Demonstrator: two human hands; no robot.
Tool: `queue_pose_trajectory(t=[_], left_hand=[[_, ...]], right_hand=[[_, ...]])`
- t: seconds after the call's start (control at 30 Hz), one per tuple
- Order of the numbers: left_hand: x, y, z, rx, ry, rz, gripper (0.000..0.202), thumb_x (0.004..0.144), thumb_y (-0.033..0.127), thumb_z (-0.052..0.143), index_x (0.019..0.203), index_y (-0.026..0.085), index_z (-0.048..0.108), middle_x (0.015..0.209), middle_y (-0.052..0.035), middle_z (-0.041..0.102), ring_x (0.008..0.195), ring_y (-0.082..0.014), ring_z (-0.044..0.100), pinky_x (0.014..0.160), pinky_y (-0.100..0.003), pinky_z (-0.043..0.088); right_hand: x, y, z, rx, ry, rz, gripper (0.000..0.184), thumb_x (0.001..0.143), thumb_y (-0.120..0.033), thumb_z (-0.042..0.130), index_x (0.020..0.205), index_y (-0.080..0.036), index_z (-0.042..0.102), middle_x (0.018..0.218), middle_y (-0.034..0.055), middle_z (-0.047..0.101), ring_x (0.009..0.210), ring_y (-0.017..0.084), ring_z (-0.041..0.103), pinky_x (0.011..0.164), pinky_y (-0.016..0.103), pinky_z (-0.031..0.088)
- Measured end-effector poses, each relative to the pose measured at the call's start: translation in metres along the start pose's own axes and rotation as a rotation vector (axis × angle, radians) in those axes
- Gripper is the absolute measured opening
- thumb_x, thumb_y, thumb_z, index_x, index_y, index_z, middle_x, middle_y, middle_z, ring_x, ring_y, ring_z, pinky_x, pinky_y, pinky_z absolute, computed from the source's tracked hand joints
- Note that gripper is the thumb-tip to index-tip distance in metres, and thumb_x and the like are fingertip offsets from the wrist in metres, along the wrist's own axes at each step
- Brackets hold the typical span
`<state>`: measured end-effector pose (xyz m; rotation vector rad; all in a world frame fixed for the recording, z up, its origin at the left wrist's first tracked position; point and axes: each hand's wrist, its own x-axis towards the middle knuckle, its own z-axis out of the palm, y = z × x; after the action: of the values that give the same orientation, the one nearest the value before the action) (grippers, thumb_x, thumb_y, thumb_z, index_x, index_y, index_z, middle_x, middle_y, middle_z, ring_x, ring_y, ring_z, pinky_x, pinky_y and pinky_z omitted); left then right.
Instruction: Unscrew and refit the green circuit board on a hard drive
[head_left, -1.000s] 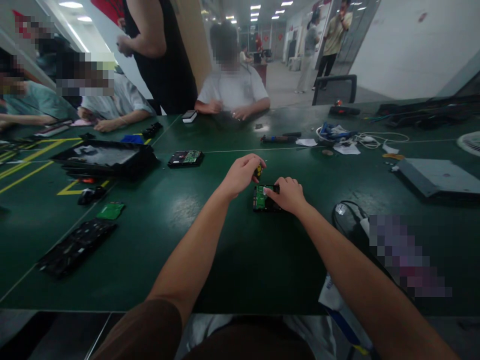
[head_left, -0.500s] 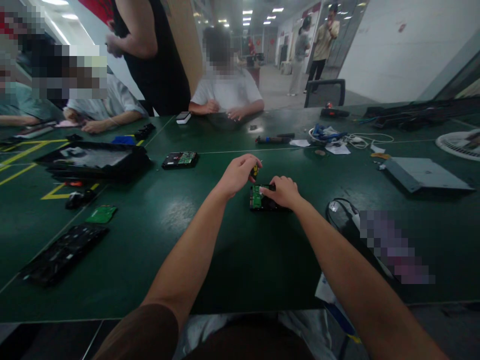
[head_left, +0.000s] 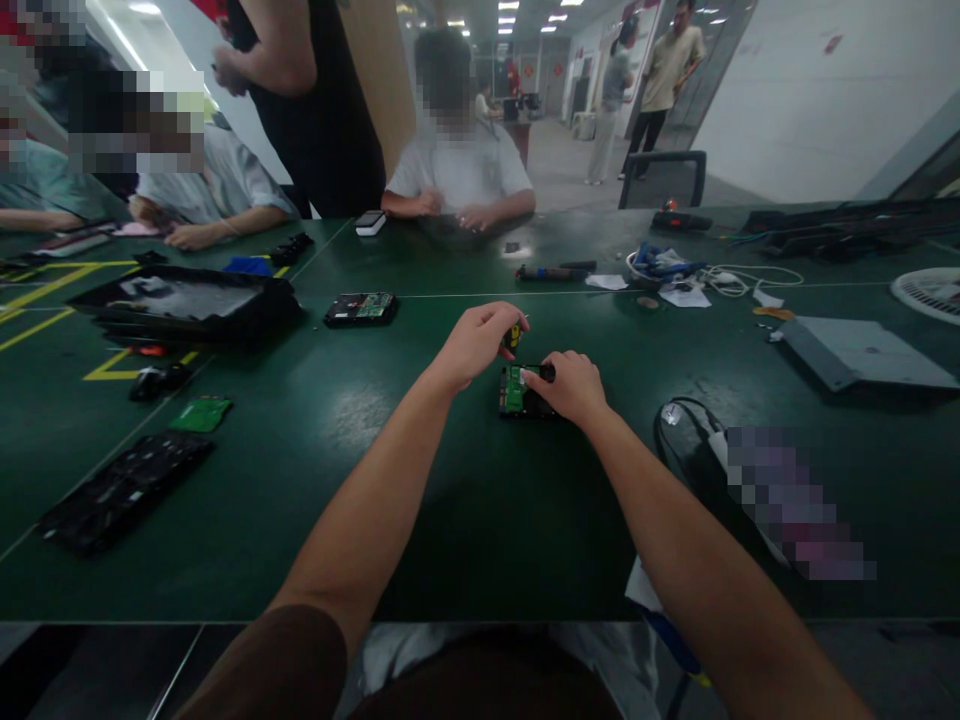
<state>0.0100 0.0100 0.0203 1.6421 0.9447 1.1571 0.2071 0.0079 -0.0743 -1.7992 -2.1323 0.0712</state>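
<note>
My left hand (head_left: 478, 345) is closed around a short yellow-and-black screwdriver (head_left: 513, 338), held just above the far left part of a hard drive. Its tip is too small and hidden to make out. The hard drive (head_left: 514, 392) lies on the table with its green circuit board facing up. Across its right side rests my right hand (head_left: 574, 388), gripping the drive, the thumb pressed on the board and the other fingers over the far edge.
Left on the green table (head_left: 435, 540) are a black tray (head_left: 195, 305), another hard drive (head_left: 361, 309), a loose green board (head_left: 202, 413) and a black panel (head_left: 124, 490). Right are a grey metal case (head_left: 870, 352), cables (head_left: 660, 268) and a pixelated object (head_left: 787, 500). People sit opposite.
The view has shifted slightly. Both hands keep nearly the same pose on the screwdriver and the hard drive. A person standing in the background has lowered an arm.
</note>
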Motion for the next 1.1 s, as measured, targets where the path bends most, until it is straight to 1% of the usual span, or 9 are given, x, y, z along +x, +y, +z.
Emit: queue_pose_trajectory(t=[0.13,0.27,0.37,0.43,0.6,0.73,0.87,1.0,1.1], left_hand=[[-0.002,0.004,0.0,-0.054,0.025,-0.051,0.023,0.089,0.031,0.055,0.081,0.017,0.071,0.092,-0.0091,0.066,0.087,-0.0186,0.063,0.059,-0.023,0.057],[-0.004,0.005,-0.002,-0.245,-0.006,-0.154,0.015,0.086,0.028,0.06,0.091,0.017,0.069,0.092,-0.0085,0.066,0.091,-0.0214,0.066,0.064,-0.031,0.062],[-0.003,0.001,-0.002,-0.35,-0.001,-0.151,0.014,0.085,0.027,0.059,0.088,0.016,0.068,0.089,-0.008,0.066,0.087,-0.0212,0.066,0.069,-0.036,0.064],[-0.001,-0.002,-0.001,-0.352,0.026,-0.136,0.017,0.084,0.028,0.06,0.083,0.015,0.069,0.087,-0.009,0.067,0.086,-0.0212,0.067,0.069,-0.036,0.064],[-0.001,-0.005,0.003,-0.286,0.122,-0.093,0.018,0.083,0.03,0.063,0.078,0.015,0.07,0.085,-0.0087,0.066,0.081,-0.0198,0.065,0.062,-0.031,0.061],[-0.001,-0.002,0.006,-0.222,0.114,-0.08,0.015,0.084,0.029,0.067,0.077,0.016,0.07,0.082,-0.0067,0.064,0.077,-0.0166,0.062,0.062,-0.028,0.061],[-0.002,0.001,0.004,-0.183,0.088,-0.085,0.016,0.086,0.03,0.068,0.08,0.016,0.072,0.084,-0.0068,0.064,0.079,-0.0163,0.062,0.063,-0.028,0.061],[-0.002,-0.001,-0.003,-0.233,0.079,-0.128,0.014,0.087,0.03,0.069,0.088,0.015,0.068,0.086,-0.0088,0.069,0.08,-0.0177,0.066,0.064,-0.03,0.06],[-0.002,-0.005,-0.008,-0.329,0.077,-0.17,0.016,0.088,0.031,0.066,0.093,0.016,0.065,0.09,-0.0108,0.072,0.084,-0.0204,0.07,0.066,-0.031,0.06]], right_hand=[[-0.001,-0.001,0.001,0.008,0.002,0.008,0.057,0.096,-0.072,0.048,0.112,-0.022,0.07,0.116,0.014,0.071,0.108,0.033,0.061,0.088,0.045,0.048],[-0.002,0.0,0.001,0.009,0.03,0.012,0.056,0.095,-0.071,0.051,0.113,-0.021,0.068,0.115,0.0141,0.071,0.107,0.033,0.062,0.087,0.044,0.048],[-0.004,0.0,0.001,-0.006,0.028,0.006,0.055,0.096,-0.071,0.051,0.11,-0.021,0.069,0.115,0.014,0.07,0.105,0.032,0.062,0.085,0.044,0.047],[-0.005,-0.001,0.0,-0.013,0.023,0.002,0.054,0.096,-0.071,0.05,0.109,-0.022,0.069,0.114,0.014,0.07,0.106,0.032,0.062,0.087,0.044,0.047],[-0.006,-0.002,-0.001,-0.025,0.029,0.008,0.054,0.096,-0.071,0.051,0.108,-0.022,0.07,0.114,0.0146,0.07,0.106,0.032,0.061,0.088,0.043,0.047],[-0.005,-0.001,-0.001,-0.013,0.011,0.007,0.055,0.095,-0.072,0.051,0.107,-0.022,0.07,0.113,0.0144,0.07,0.106,0.032,0.061,0.086,0.043,0.047],[-0.004,0.001,0.001,-0.015,0.024,-0.006,0.054,0.096,-0.072,0.051,0.106,-0.022,0.07,0.112,0.014,0.07,0.104,0.031,0.062,0.085,0.042,0.047],[-0.003,0.002,0.004,-0.027,0.037,-0.016,0.054,0.096,-0.072,0.051,0.103,-0.022,0.07,0.11,0.0137,0.071,0.103,0.032,0.062,0.084,0.042,0.047],[-0.002,0.003,0.005,-0.025,0.039,-0.025,0.054,0.096,-0.072,0.05,0.103,-0.022,0.07,0.109,0.0129,0.071,0.103,0.032,0.062,0.084,0.043,0.047]])
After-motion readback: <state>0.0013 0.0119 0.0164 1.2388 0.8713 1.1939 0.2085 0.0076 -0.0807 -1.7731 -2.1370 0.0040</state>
